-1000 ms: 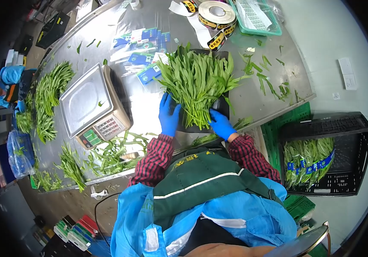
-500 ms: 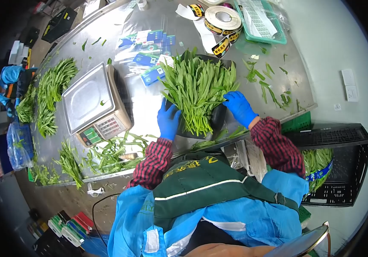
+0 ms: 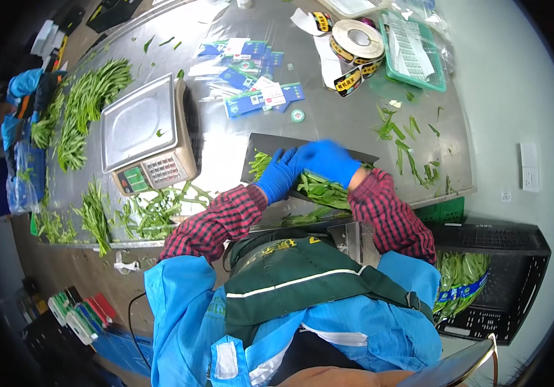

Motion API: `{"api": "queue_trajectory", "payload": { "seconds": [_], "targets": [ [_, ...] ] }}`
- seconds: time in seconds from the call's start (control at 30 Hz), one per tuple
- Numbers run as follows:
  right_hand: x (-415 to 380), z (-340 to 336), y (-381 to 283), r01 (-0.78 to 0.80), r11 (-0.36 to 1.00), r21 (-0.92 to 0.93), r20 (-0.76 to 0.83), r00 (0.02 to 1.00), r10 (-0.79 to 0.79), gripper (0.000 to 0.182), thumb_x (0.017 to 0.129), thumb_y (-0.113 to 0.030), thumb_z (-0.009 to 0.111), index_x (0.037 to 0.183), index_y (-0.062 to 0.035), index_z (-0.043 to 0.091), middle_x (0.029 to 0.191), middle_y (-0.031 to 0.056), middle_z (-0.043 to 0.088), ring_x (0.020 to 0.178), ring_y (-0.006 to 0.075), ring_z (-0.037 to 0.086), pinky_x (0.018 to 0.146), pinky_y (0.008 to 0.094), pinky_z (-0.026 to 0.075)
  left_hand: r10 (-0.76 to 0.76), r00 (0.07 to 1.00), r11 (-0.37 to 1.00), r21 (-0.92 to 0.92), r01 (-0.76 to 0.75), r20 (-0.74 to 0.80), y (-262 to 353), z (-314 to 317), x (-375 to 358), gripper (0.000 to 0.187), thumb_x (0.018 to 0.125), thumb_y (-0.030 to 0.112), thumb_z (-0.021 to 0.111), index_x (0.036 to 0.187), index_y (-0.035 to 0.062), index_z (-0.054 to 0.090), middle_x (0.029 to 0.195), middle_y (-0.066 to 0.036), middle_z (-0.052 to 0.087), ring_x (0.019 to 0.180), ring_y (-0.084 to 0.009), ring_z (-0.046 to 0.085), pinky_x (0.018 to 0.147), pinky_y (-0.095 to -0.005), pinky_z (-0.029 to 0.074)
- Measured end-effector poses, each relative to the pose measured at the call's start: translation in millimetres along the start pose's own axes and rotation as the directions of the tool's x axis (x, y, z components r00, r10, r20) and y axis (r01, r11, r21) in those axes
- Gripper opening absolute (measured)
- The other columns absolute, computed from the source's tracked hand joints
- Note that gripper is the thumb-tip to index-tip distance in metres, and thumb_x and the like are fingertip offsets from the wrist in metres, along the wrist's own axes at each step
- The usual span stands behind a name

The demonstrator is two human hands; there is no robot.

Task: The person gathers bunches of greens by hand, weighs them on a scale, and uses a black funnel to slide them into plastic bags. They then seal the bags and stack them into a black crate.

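A bunch of leafy greens (image 3: 322,191) lies sideways over a black sheet (image 3: 259,146) on the metal table, its cut stems to the left and its leaves to the right. My left hand (image 3: 278,177), in a blue glove, is wrapped round the bunch close to the stem end. Right beside it, my right hand (image 3: 330,161), also blue-gloved, is over the middle of the bunch; its fingers are smeared by motion. Both hands hide the middle of the greens.
A weighing scale (image 3: 141,129) stands left, with heaps of greens (image 3: 99,87) beyond it. Printed plastic bags (image 3: 248,103), a label roll (image 3: 357,40) and a green basket (image 3: 443,82) lie at the back. Black crates (image 3: 493,238) stand right, below the table edge.
The bunch was upright with leaves pointing away and a hand on each side. Now it lies sideways, and both hands have come together over it.
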State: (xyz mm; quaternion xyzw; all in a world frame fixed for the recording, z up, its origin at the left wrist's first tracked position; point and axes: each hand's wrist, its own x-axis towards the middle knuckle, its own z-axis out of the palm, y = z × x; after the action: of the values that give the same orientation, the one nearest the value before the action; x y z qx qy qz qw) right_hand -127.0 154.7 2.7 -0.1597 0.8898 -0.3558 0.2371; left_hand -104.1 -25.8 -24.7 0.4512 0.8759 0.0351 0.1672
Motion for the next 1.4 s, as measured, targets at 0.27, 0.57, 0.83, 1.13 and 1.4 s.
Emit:
{"api": "queue_trajectory", "payload": {
  "seconds": [0.27,0.57,0.83,1.13,1.4],
  "targets": [
    [32,-21,40,-0.001,0.928,-0.373,0.314,0.941,0.127,0.091,0.064,-0.055,0.071,0.132,-0.0035,0.039,0.116,0.0255,0.053,0.105,0.0392,0.053,0.089,0.0440,0.044,-0.537,0.708,0.843,-0.274,0.462,-0.458,6,43,-33,0.092,0.064,0.018,0.074,0.141,0.0074,0.024,0.145,-0.017,0.023,0.131,-0.0340,0.027,0.107,-0.0507,0.019],
    [19,10,60,0.067,0.990,-0.125,0.175,0.984,-0.044,0.098,0.072,-0.035,0.072,0.145,-0.0166,0.010,0.125,0.0272,0.042,0.109,0.0401,0.048,0.094,0.0429,0.040,-0.725,0.660,-0.500,-0.809,-0.307,0.198,58,131,-31,0.053,0.085,0.018,0.064,0.129,0.0022,0.040,0.100,-0.005,0.059,0.085,-0.0108,0.057,0.074,-0.0244,0.048],
    [-40,-14,2,0.208,0.930,-0.303,0.106,0.977,-0.184,0.078,0.080,-0.027,0.060,0.144,-0.0183,0.018,0.127,0.0315,0.037,0.110,0.0466,0.043,0.093,0.0465,0.039,-0.571,0.740,-0.596,-0.800,-0.074,0.356,60,72,-11,0.049,0.080,0.046,0.065,0.099,0.0014,0.059,0.078,-0.003,0.058,0.060,-0.0082,0.049,0.055,-0.0217,0.042],
    [-158,76,27,-0.240,0.969,0.061,-0.357,0.901,0.245,0.111,0.058,-0.042,0.079,0.144,-0.0134,0.017,0.136,0.0342,0.025,0.124,0.0469,0.032,0.100,0.0486,0.031,-0.183,0.928,-0.186,-0.938,0.293,0.326,75,61,13,0.058,0.080,0.050,0.063,0.113,0.0029,0.057,0.090,-0.005,0.059,0.072,-0.0108,0.053,0.061,-0.0238,0.045],
    [-224,121,33,-0.311,0.929,0.199,-0.607,0.706,0.366,0.101,0.061,-0.025,0.079,0.142,-0.0050,0.023,0.140,0.0213,0.029,0.131,0.0375,0.025,0.107,0.0428,0.024,-0.310,0.843,0.889,-0.448,0.093,-0.439,-41,93,19,0.050,0.075,0.024,0.065,0.121,0.0083,0.053,0.114,-0.014,0.057,0.101,-0.0368,0.053,0.086,-0.0443,0.044]
  ]
}}
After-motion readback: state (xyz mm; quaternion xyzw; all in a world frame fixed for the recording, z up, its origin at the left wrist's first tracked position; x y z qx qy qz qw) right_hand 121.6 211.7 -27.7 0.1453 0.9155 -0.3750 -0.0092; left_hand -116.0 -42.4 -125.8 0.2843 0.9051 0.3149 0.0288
